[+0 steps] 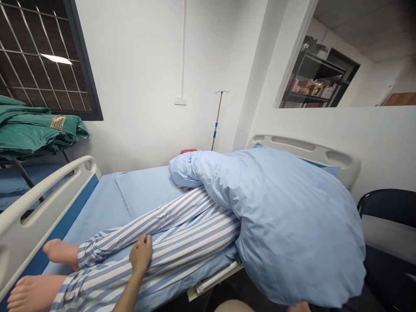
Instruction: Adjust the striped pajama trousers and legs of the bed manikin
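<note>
Striped blue-and-white trousers [191,249] cover the legs of a figure lying on the bed; I cannot tell if it is a person or a mannequin. Its bare feet [37,290] point to the lower left. My left hand [141,253] is closed in a fist against the nearer trouser leg, around the knee. Whatever its fingers hold, if anything, is hidden. A puffy light blue quilt [292,221] is heaped over the upper body and hangs off the near side. Below the quilt's lower edge shows a bit of skin, perhaps my right hand [299,307]; its fingers are hidden.
The bed has a pale footboard [48,182] at left and a headboard [344,162] at right. Behind it stands an IV pole [217,123]. A black chair [390,206] is close on the right. Green folded fabric [35,132] lies beyond the footboard.
</note>
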Demonstrator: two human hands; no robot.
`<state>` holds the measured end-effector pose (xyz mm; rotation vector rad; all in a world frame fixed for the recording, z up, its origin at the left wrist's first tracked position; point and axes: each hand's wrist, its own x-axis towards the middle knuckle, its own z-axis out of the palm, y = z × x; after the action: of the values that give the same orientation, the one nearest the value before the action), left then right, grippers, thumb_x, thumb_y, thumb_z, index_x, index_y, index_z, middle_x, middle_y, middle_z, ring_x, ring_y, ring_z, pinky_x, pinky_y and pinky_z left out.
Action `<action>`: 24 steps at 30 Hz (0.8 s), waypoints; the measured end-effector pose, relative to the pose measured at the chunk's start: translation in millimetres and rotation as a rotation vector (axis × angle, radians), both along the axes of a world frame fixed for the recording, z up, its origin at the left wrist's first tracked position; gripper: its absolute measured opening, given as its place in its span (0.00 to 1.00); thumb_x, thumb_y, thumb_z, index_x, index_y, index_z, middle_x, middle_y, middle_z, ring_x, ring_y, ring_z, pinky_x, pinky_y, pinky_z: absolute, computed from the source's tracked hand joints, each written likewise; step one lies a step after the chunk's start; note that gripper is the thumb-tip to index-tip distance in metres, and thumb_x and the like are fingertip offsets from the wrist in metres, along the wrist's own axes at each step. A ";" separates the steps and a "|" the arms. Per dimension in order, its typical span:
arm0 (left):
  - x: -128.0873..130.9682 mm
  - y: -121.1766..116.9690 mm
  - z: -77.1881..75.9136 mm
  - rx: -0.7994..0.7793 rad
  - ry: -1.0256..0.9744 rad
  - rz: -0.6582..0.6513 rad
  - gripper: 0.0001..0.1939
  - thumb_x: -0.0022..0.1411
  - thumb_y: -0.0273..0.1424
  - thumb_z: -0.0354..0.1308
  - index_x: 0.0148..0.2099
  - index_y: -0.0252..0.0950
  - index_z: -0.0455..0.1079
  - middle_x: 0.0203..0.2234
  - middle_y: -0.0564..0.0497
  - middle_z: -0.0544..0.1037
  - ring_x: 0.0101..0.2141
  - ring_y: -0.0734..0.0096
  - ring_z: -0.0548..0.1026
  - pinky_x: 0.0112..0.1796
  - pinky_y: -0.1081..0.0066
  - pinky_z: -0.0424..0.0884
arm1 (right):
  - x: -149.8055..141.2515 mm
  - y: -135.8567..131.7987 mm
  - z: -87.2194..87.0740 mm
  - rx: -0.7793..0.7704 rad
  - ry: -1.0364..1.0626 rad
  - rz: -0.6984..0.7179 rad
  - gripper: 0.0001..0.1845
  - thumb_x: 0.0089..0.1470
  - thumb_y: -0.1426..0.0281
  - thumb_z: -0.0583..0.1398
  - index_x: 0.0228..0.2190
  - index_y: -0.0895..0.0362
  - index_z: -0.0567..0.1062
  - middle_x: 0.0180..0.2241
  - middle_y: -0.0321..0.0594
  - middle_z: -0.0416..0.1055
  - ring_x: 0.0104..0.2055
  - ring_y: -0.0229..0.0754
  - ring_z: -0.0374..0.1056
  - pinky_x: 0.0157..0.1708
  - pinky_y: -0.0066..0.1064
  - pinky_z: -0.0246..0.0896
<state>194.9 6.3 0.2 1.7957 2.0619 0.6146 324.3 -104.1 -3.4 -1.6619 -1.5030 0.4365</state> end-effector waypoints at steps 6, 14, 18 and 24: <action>3.6 -0.9 0.0 0.009 0.035 0.006 0.18 0.60 0.37 0.40 0.26 0.39 0.67 0.28 0.47 0.77 0.31 0.64 0.73 0.27 0.71 0.56 | 54.5 -47.4 -47.9 -0.051 0.038 -0.052 0.28 0.50 0.46 0.42 0.23 0.43 0.76 0.23 0.40 0.70 0.28 0.43 0.70 0.25 0.34 0.58; 6.4 -3.3 2.6 -0.002 0.051 0.028 0.18 0.60 0.38 0.39 0.27 0.40 0.68 0.29 0.47 0.77 0.33 0.63 0.73 0.29 0.71 0.57 | 100.3 -97.8 -102.5 -0.123 0.079 -0.122 0.28 0.45 0.41 0.43 0.23 0.39 0.76 0.26 0.42 0.73 0.28 0.45 0.72 0.26 0.39 0.58; 6.6 -3.9 1.9 -0.020 0.054 0.031 0.19 0.60 0.39 0.39 0.28 0.40 0.68 0.29 0.47 0.78 0.32 0.63 0.73 0.30 0.71 0.58 | 149.7 -114.0 -123.2 -0.156 0.107 -0.170 0.30 0.41 0.38 0.42 0.21 0.38 0.75 0.25 0.43 0.73 0.26 0.45 0.72 0.26 0.40 0.58; 7.7 -3.5 1.3 -0.008 0.063 0.030 0.20 0.62 0.38 0.38 0.30 0.40 0.70 0.30 0.46 0.77 0.33 0.62 0.72 0.32 0.69 0.59 | 306.1 -154.4 -86.2 -0.372 0.279 -0.152 0.38 0.25 0.30 0.36 0.06 0.45 0.67 0.11 0.41 0.62 0.13 0.43 0.63 0.20 0.40 0.54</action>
<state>202.7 2.8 1.5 1.8043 2.1327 0.5640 630.4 -258.5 -89.6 -1.8910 -1.1288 0.8668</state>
